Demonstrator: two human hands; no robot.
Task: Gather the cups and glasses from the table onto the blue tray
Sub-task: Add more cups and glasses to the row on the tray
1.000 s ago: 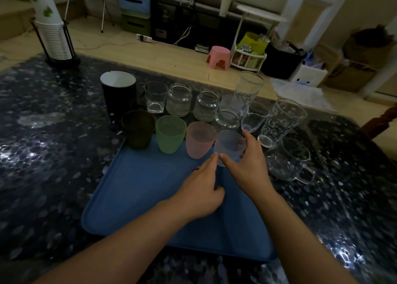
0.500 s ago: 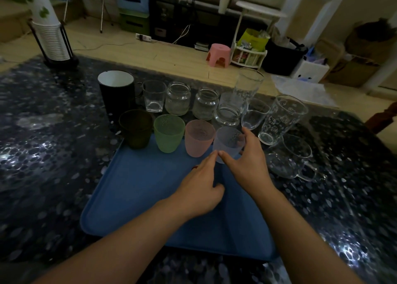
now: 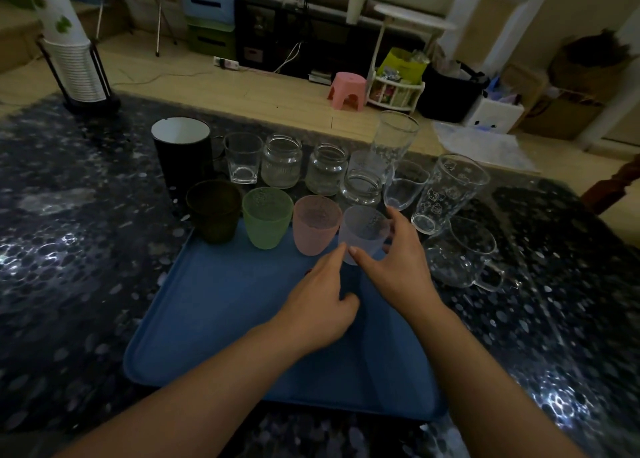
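— Currently, hands?
— R hand (image 3: pixel 398 267) grips pale cup (image 3: pixel 363 232) at tray (image 3: pixel 214 319) far edge, beside pink cup (image 3: pixel 315 223). L hand (image 3: pixel 322 305) loosely curled, forefinger touching same cup.
— Rest?
— Glasses (image 3: pixel 446 194) on table (image 3: pixel 69 249).

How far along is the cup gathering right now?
Done: the dark cup, green cup and pink cup stand in a row at the blue tray's far edge. In hand: the right hand grips the frosted pale cup beside them; the left hand touches its base. Left: the clear glasses, jars and black mug behind.
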